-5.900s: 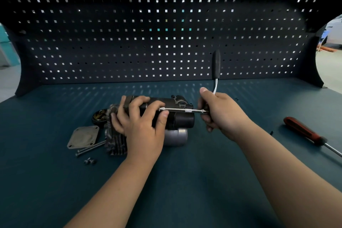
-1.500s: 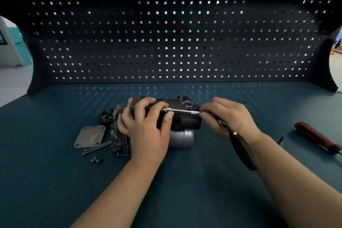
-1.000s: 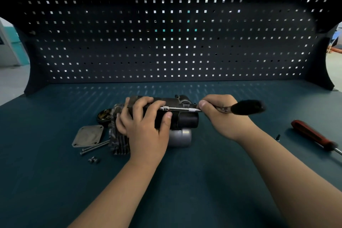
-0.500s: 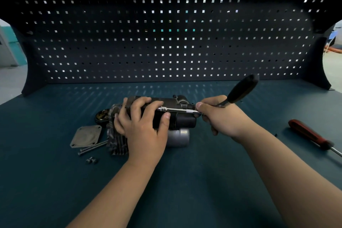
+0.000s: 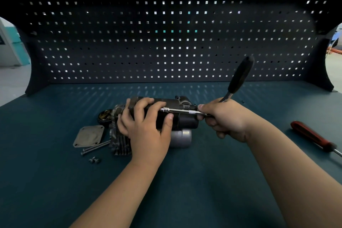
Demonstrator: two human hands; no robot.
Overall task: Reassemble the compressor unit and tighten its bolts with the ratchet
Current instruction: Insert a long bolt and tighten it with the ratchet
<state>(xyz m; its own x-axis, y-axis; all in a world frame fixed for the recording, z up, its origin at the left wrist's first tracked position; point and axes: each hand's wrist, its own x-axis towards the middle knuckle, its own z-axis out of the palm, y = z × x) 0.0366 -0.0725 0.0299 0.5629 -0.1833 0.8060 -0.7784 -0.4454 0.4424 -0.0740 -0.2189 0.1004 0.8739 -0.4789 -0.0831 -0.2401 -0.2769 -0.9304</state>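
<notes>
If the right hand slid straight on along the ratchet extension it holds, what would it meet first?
Likely the dark end of the compressor unit, right beside the right hand holding the ratchet; the left hand gripping the unit lies further along. Depth is uncertain.

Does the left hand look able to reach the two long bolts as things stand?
Probably yes: the long bolts lie uncovered beside the compressor, but the left hand grips it now.
</notes>
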